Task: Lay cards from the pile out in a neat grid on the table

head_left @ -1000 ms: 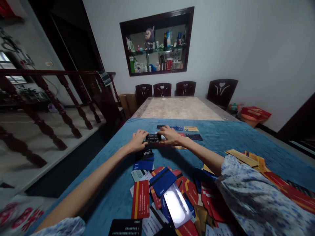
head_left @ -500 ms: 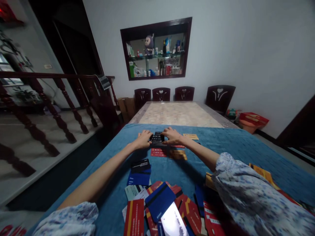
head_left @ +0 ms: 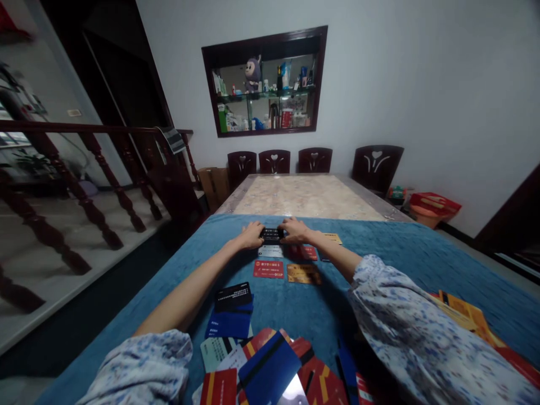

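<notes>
A black card (head_left: 272, 234) with pale print lies at the far part of the blue cloth, between my two hands. My left hand (head_left: 252, 234) is closed on its left edge. The right edge is gripped by the fingers of my right hand (head_left: 294, 230). Just below it lies a silvery card (head_left: 270, 251). A red card (head_left: 304, 252) rests beside that, partly under my right wrist. Nearer to me are another red card (head_left: 268, 269) and a gold card (head_left: 304, 274), side by side. A yellow card (head_left: 333, 238) shows past my right forearm.
Loose red, blue and white cards are heaped near me, with a blue card (head_left: 270, 368) on top. Left of them lie a black card (head_left: 233, 295) and blue cards (head_left: 230, 323). Yellow cards (head_left: 468, 312) lie far right on the blue cloth (head_left: 202, 247). Chairs (head_left: 315, 160) stand beyond.
Both hands have moved slightly away from me with the black card. The silvery card below it now shows more fully. The view has shifted a little.
</notes>
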Tool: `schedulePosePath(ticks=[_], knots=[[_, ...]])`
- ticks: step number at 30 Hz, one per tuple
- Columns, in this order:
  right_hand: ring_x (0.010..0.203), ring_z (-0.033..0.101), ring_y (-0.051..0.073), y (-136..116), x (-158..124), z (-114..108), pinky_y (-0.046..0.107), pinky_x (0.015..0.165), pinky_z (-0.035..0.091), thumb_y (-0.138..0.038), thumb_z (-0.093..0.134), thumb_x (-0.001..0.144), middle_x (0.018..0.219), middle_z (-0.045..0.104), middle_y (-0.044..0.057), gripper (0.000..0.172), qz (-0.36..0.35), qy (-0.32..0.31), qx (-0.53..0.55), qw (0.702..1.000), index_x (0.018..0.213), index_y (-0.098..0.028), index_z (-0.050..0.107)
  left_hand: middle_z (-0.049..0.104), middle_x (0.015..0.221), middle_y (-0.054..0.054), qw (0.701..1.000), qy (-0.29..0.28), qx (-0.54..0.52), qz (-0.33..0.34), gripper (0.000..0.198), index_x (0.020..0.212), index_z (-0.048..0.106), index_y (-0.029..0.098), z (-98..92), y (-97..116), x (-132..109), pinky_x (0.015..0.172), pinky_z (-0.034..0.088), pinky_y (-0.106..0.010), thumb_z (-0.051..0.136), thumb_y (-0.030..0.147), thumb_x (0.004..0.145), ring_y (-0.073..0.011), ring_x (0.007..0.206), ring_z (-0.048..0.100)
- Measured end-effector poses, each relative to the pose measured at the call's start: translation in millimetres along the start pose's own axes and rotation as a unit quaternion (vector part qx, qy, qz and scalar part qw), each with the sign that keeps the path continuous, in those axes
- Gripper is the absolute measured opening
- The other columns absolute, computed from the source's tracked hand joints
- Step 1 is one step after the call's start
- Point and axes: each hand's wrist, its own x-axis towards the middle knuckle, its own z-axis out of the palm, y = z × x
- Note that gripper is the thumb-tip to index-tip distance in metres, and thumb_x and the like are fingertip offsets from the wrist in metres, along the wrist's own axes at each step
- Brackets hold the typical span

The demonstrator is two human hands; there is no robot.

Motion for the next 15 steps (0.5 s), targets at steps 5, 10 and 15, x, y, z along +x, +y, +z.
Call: schedulePosePath(ticks=[5,10,15], knots=[[0.125,0.045,0.035,2,9,1,0.042,0.09,0.048,-0.037,0.062,0.078,0.131,0.057,0.015,0.05,0.014,-0.007,-0.006,1.0,0.126,-0.022,0.064,0.055,0.129,-0.014,1.0,-0.001,-0.003,0.008,0.044,0.123,0.058,0.013,8.1,-5,17,0.104,0.044,-0.034,0.055,0.013,0.078,-0.0254,0.119,0.054],[0.126,0.046,0.035,3,17,4,0.045,0.093,0.047,-0.037,0.06,0.08,0.131,0.057,0.015,0.048,0.022,-0.019,-0.01,1.0,0.126,-0.023,0.064,0.058,0.123,-0.014,1.0,-0.004,-0.001,0.008,0.039,0.118,0.06,0.011,15.3,-11,28,0.101,0.046,-0.031,0.054,0.012,0.079,-0.0242,0.113,0.058],[0.127,0.046,0.035,3,24,8,0.046,0.094,0.047,-0.036,0.061,0.08,0.131,0.058,0.014,0.047,0.028,-0.03,-0.013,0.999,0.125,-0.025,0.065,0.059,0.122,-0.014,1.0,-0.011,0.005,0.007,0.037,0.114,0.062,0.012,20.7,-17,36,0.101,0.046,-0.032,0.057,0.014,0.077,-0.0251,0.114,0.057]])
